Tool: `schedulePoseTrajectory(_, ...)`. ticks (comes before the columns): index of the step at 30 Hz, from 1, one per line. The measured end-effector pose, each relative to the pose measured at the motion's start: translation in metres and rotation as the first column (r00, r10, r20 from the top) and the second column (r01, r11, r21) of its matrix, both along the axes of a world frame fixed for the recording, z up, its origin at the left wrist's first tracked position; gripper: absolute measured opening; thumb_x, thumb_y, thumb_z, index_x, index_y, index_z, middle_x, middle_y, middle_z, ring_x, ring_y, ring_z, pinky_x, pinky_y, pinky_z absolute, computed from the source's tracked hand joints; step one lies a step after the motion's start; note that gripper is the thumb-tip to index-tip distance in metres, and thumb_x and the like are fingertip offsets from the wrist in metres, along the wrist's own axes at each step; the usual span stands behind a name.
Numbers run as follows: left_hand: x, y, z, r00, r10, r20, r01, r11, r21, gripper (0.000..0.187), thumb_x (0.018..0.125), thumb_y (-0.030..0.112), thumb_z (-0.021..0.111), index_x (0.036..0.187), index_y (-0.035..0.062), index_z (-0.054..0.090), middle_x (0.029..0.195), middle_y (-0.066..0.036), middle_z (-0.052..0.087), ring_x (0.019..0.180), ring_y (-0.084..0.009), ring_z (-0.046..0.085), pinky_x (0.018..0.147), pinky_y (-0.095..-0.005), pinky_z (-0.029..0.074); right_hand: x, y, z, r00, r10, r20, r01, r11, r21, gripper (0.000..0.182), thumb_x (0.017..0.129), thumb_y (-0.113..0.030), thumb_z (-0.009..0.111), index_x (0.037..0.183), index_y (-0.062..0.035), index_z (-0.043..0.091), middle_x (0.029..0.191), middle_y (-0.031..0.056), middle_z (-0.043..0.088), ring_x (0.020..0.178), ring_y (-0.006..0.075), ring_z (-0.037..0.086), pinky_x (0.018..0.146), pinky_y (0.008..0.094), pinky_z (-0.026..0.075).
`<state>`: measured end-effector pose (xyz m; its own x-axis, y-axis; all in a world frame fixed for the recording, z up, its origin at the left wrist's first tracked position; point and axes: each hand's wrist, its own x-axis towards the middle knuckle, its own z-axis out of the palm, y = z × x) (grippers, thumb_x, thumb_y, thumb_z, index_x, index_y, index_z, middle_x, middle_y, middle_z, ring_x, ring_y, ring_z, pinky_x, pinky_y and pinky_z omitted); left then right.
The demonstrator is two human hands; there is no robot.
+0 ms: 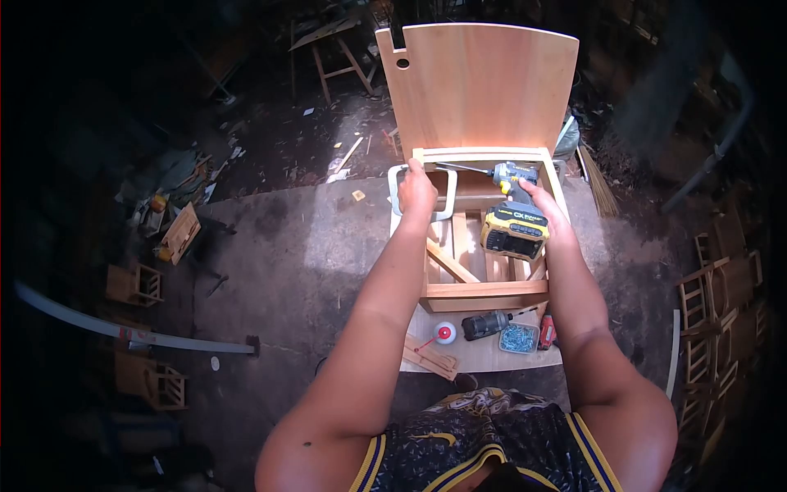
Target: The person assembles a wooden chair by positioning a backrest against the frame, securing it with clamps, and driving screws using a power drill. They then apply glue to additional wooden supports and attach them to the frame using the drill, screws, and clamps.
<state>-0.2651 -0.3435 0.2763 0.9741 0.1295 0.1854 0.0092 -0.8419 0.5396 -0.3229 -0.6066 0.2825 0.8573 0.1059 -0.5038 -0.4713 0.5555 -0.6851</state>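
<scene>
My right hand (545, 209) grips a yellow-and-grey cordless drill (515, 228) by its handle. Its long bit (467, 168) points left, towards the fingers of my left hand (416, 194). Those fingers are closed at the upper left corner of an open wooden frame (488, 289); what they pinch is hidden. Around and under my left hand is a white rounded metal loop (450, 195). A broad wooden panel (492, 90) with a notch and a round hole rises from the frame's far side. Slanting wooden bars (451, 261) show inside the frame.
On the board in front of me are a second drill (485, 325), a tub of screws (519, 339), a red-capped bottle (445, 332), a red tool (547, 333) and wooden slats (430, 359). A broom (598, 184) lies right. Stacked wooden pieces (705, 303) stand further right.
</scene>
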Motion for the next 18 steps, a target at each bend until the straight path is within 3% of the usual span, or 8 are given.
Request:
schedulePoseTrajectory(2,-0.014,0.002,-0.013,0.999,-0.021,-0.031,0.021,1.000,0.008,0.025,0.086,0.004,0.053,0.107,0.0046,0.041,0.107,-0.023,0.063,0.095,-0.0412,0.063,0.082,-0.0482,0.051,-0.013,0.000,0.005,0.995,0.044,-0.090,-0.042,0.999,0.017,0.029,0.093,-0.033,0.058,0.099,-0.0042,0.059,0.074,0.0100,0.065,0.059,0.0205,0.065,0.053,0.0313,0.055)
schedulePoseTrajectory(5,-0.006,0.004,-0.007,0.994,0.016,-0.111,-0.014,1.000,0.018,0.026,0.086,0.005,0.054,0.109,0.0048,0.041,0.108,-0.022,0.063,0.097,-0.0403,0.063,0.084,-0.0480,0.050,-0.009,-0.019,-0.003,1.000,-0.012,-0.027,0.013,1.000,0.020,0.029,0.093,-0.033,0.058,0.098,-0.0044,0.060,0.073,0.0093,0.065,0.057,0.0202,0.064,0.051,0.0320,0.055)
schedulePoseTrajectory(6,-0.014,0.005,-0.018,0.999,0.000,-0.050,0.000,1.000,0.004,0.028,0.085,0.006,0.057,0.107,0.0056,0.041,0.101,-0.024,0.064,0.094,-0.0413,0.063,0.083,-0.0490,0.049,-0.039,-0.004,0.043,0.976,-0.062,-0.211,0.054,0.998,-0.042,0.029,0.093,-0.032,0.058,0.100,-0.0037,0.059,0.072,0.0083,0.064,0.054,0.0191,0.062,0.049,0.0313,0.054)
schedulePoseTrajectory(7,0.001,0.003,-0.012,0.997,-0.007,0.072,0.010,1.000,-0.029,0.030,0.083,0.007,0.059,0.106,0.0064,0.041,0.093,-0.025,0.065,0.090,-0.0423,0.064,0.082,-0.0501,0.048,-0.034,-0.009,0.033,0.979,-0.066,-0.194,0.057,0.997,-0.052,0.029,0.093,-0.032,0.058,0.100,-0.0037,0.059,0.072,0.0083,0.064,0.054,0.0191,0.062,0.049,0.0313,0.054)
schedulePoseTrajectory(9,0.005,0.001,-0.006,1.000,0.013,0.000,-0.013,1.000,-0.005,0.028,0.082,0.003,0.054,0.108,0.0059,0.043,0.093,-0.026,0.065,0.089,-0.0427,0.064,0.082,-0.0496,0.049,-0.025,-0.031,-0.004,0.997,-0.001,0.081,0.012,0.991,-0.133,0.030,0.095,-0.032,0.053,0.100,-0.0025,0.059,0.074,0.0093,0.064,0.056,0.0183,0.062,0.050,0.0291,0.053)
schedulePoseTrajectory(13,0.004,0.000,-0.006,1.000,0.006,0.014,-0.006,0.998,0.056,0.035,0.082,0.006,0.054,0.115,0.0030,0.043,0.093,-0.027,0.065,0.089,-0.0430,0.064,0.082,-0.0487,0.050,-0.068,-0.037,0.025,0.984,0.024,0.177,-0.002,0.992,-0.127,0.034,0.097,-0.035,0.049,0.105,-0.0023,0.056,0.073,0.0076,0.062,0.055,0.0158,0.059,0.048,0.0262,0.051)
schedulePoseTrajectory(15,0.004,-0.004,-0.004,1.000,0.002,0.027,-0.004,0.997,0.076,0.037,0.082,0.012,0.058,0.114,0.0016,0.043,0.093,-0.028,0.065,0.089,-0.0432,0.064,0.083,-0.0483,0.050,-0.092,-0.053,0.032,0.955,-0.015,0.298,0.003,0.999,0.039,0.036,0.098,-0.038,0.048,0.103,-0.0028,0.055,0.077,0.0066,0.061,0.057,0.0143,0.058,0.050,0.0278,0.051)
schedulePoseTrajectory(18,-0.005,-0.005,-0.003,0.999,0.012,0.032,-0.015,0.994,0.112,0.043,0.082,0.022,0.062,0.114,-0.0003,0.043,0.097,-0.028,0.065,0.091,-0.0434,0.064,0.085,-0.0481,0.050,-0.149,-0.076,0.060,0.908,-0.153,0.389,0.150,0.988,0.038,0.041,0.098,-0.043,0.046,0.104,-0.0032,0.054,0.077,0.0058,0.059,0.057,0.0135,0.057,0.049,0.0277,0.051)
